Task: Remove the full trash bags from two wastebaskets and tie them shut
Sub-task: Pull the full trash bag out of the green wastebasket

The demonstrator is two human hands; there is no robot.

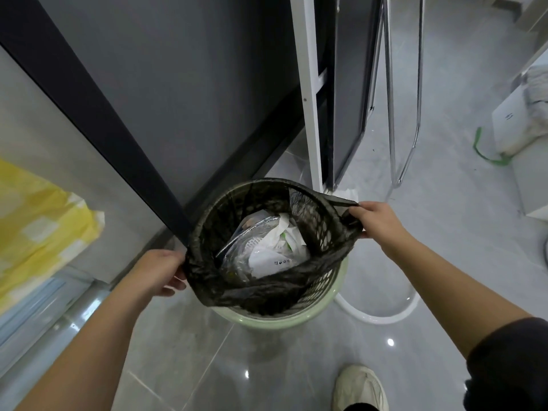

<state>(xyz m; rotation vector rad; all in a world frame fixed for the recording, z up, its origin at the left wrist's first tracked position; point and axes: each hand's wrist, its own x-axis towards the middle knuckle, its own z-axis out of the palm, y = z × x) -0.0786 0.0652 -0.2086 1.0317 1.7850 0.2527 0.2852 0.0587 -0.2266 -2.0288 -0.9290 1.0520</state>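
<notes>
Both hands grip the rim of a black trash bag [267, 295] inside a green wastebasket [284, 317]: left hand [161, 272] fingers curled round one edge, right hand [378, 219] pinching the opposite edge.

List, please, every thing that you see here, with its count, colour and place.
trash bag: one, black see-through, lining the wastebasket.
wastebasket: one, pale green, floor, centre.
rubbish: several pieces, white and clear, inside the bag.
plastic sheet: one, yellow, far left.
tape: one strip, green, floor at right.
shoe: one, white, bottom edge.
left grip: one, bare, holds bag rim, left side.
right grip: one, bare, holds bag rim, right side.
</notes>
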